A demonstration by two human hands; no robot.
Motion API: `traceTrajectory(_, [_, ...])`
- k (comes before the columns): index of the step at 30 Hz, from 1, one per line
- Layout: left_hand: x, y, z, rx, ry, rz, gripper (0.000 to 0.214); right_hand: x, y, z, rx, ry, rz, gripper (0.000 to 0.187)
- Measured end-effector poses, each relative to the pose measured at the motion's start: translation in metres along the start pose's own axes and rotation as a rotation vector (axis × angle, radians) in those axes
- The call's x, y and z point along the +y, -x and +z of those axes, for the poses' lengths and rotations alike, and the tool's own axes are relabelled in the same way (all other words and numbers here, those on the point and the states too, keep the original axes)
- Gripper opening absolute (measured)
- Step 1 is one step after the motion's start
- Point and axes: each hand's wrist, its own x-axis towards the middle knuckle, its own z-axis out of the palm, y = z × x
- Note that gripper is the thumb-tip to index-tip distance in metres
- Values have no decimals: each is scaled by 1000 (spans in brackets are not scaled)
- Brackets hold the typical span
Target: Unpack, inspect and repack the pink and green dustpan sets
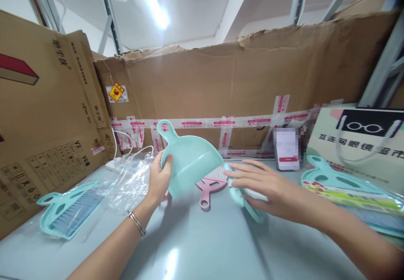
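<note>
My left hand [159,178] grips a small teal dustpan [188,158] and holds it up off the grey table [195,246], its looped handle pointing up and left. My right hand [261,185] is spread flat, fingers apart, over a teal brush [243,198] lying on the table; whether it grips the brush I cannot tell. A pink brush [210,185] lies on the table between the two hands, partly hidden behind the dustpan.
A bagged teal dustpan-and-brush set [67,208] lies at left beside crumpled clear plastic bags [131,179]. More packaged sets [350,187] are stacked at right below a printed paper bag [360,141]. A phone [286,149] leans on the cardboard wall [240,78]. A large carton [41,116] stands at left.
</note>
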Motion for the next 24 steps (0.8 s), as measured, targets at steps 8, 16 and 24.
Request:
traceTrajectory(8, [-6,24,24,-457,-38,-22,29,-12,-6,-9,238,-436,450,15])
traceTrajectory(16, [3,39,31,-585,28,-37,39,-22,-18,29,436,-297,520,15])
traceTrajectory(24, [3,41,35,-604,-54,-26,35,-24,-20,46,546,-259,568,12])
